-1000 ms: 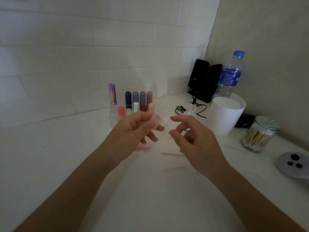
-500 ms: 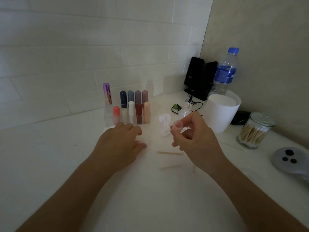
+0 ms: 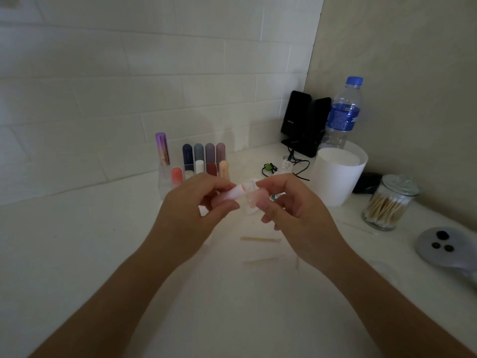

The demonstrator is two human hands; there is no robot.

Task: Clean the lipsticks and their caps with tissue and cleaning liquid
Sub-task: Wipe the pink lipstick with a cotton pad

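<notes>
Two thin sticks (image 3: 259, 239) lie on the counter (image 3: 103, 254) at 6 o'clock. Above them, the left hand (image 3: 196, 210) pinches a pale pink lipstick (image 3: 236, 193), long axis tilted, its far end toward 2 o'clock. There the right hand (image 3: 296, 210) pinches a white tissue (image 3: 249, 186). Standing lipsticks (image 3: 204, 161) at 11 o'clock; white cup (image 3: 335, 177) at 2 o'clock.

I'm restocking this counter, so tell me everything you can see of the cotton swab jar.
The cotton swab jar is a small, round, clear-glass canister, closed with a glass lid. Inside, wooden-stick swabs with white tips stand bunched and leaning. The jar stands upright on the white counter at the far right, apart from the white cup to its left. Only the counter appears to touch it.
</notes>
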